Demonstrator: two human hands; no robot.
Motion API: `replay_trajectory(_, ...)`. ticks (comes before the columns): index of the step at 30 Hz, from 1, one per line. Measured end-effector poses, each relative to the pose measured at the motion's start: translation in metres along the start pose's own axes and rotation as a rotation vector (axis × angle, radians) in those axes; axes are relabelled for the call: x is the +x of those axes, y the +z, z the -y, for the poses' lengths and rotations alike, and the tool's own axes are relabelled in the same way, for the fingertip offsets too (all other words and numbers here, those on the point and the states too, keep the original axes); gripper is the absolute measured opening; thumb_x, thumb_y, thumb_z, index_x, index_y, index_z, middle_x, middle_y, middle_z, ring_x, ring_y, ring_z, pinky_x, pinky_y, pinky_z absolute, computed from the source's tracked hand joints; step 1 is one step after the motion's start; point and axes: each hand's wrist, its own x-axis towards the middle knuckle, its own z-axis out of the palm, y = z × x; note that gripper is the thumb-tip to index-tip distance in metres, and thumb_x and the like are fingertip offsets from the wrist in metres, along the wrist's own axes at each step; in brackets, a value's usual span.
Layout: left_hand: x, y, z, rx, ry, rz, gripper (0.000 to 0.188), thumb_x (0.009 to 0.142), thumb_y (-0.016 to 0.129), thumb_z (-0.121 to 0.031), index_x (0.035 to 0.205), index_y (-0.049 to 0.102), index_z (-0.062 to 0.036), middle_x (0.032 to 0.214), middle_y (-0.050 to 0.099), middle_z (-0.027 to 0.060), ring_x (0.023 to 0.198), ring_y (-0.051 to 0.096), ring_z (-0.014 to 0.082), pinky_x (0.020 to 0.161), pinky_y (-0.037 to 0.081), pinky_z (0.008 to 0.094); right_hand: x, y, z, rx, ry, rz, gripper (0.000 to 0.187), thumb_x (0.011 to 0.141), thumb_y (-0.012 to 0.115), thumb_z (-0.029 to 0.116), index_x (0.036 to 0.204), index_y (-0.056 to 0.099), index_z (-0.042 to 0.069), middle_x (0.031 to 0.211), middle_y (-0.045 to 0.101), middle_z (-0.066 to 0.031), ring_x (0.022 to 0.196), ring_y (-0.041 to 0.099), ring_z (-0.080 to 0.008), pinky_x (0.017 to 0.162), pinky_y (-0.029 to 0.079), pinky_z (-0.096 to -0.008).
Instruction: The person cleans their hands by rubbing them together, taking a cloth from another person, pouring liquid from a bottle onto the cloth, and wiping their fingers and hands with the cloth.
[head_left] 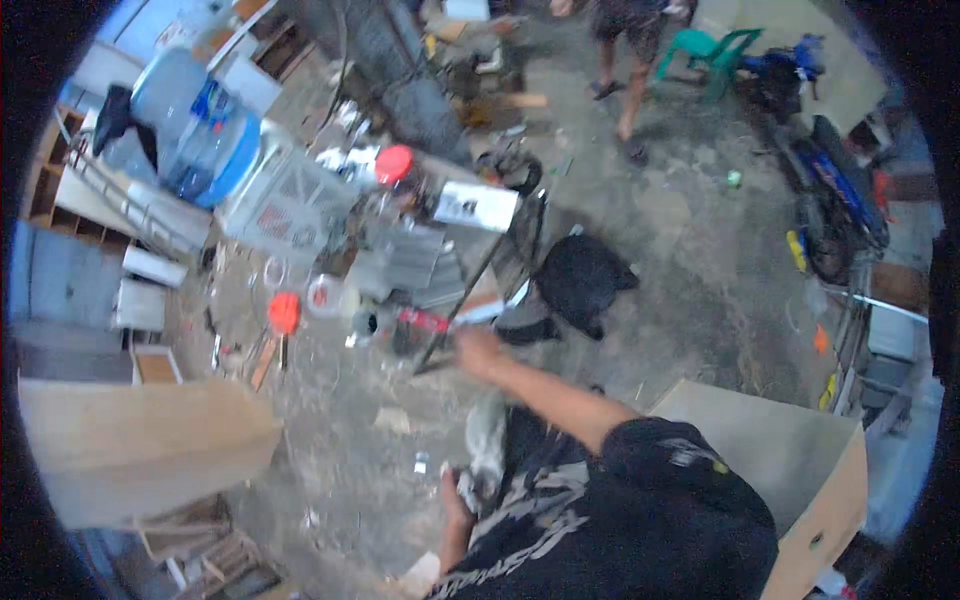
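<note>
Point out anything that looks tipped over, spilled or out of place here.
The large blue water jug lies on its side atop the cluttered bench. Scraps and debris litter the concrete floor near a loose board. The right hand is too blurred to judge.

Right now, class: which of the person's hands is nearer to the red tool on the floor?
Right. The right hand reaches out and touches the red tool; the left hand stays low near the body, holding a grey rag.

Right arm extends forward, right hand (478,350) blurred, fingers apparently closed. Left arm is bent low; left hand (457,492) sits near the torso, grip unclear.
</note>
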Motion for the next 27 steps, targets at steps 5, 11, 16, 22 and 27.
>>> replay_trajectory(5, -0.017, 0.025, -0.017, -0.403, 0.086, -0.175, 0.047, 0.094, 0.037, -0.057, 0.095, 0.055, -0.0133, 0.092, 0.057, 0.0031, 0.089, 0.056, 0.0212, 0.081, 0.048, 0.0384, 0.054, 0.054, 0.034, -0.356, -0.245, -0.126, 0.039, 0.077, 0.06, 0.023, 0.111, 0.056, 0.004, 0.1, 0.065, -0.0125, 0.083, 0.067, -0.0292, 0.071, 0.051, -0.0489)
replay_trajectory(11, -0.007, 0.063, -0.074, -0.3, 0.19, -0.099, 0.047, 0.092, 0.041, -0.058, 0.093, 0.053, -0.0123, 0.084, 0.055, 0.002, 0.081, 0.054, 0.0205, 0.075, 0.047, 0.0371, 0.09, 0.069, -0.021, -0.396, -0.289, 0.034, 0.041, 0.079, 0.058, 0.023, 0.115, 0.055, 0.004, 0.084, 0.067, -0.0111, 0.071, 0.068, -0.026, 0.054, 0.051, -0.0446)
replay_trajectory(16, 0.025, 0.037, -0.072, -0.335, 0.153, -0.14, 0.044, 0.093, 0.042, -0.055, 0.089, 0.055, -0.013, 0.082, 0.055, 0.0019, 0.076, 0.053, 0.0189, 0.069, 0.046, 0.0354, 0.076, 0.055, 0.02, -0.336, -0.203, -0.039, 0.025, 0.084, 0.051, 0.02, 0.1, 0.064, 0.005, 0.077, 0.068, -0.0079, 0.066, 0.067, -0.0277, 0.055, 0.052, -0.0456)
replay_trajectory(22, 0.035, 0.054, -0.073, -0.321, 0.212, 0.025, 0.045, 0.094, 0.039, -0.054, 0.091, 0.055, -0.0121, 0.085, 0.057, 0.0021, 0.081, 0.054, 0.0196, 0.075, 0.046, 0.0366, 0.143, 0.071, -0.008, -0.431, -0.066, 0.219, 0.026, 0.082, 0.059, 0.023, 0.103, 0.068, 0.01, 0.103, 0.068, -0.008, 0.094, 0.065, -0.0291, 0.07, 0.052, -0.0549)
replay_trajectory(27, 0.028, 0.049, -0.034, -0.435, 0.164, -0.259, 0.046, 0.094, 0.039, -0.055, 0.092, 0.054, -0.0118, 0.085, 0.055, 0.0026, 0.08, 0.052, 0.0189, 0.076, 0.044, 0.0362, 0.093, 0.013, 0.048, -0.546, -0.174, 0.287, 0.022, 0.081, 0.061, 0.026, 0.094, 0.072, 0.012, 0.098, 0.069, -0.0092, 0.093, 0.066, -0.0287, 0.069, 0.053, -0.0492)
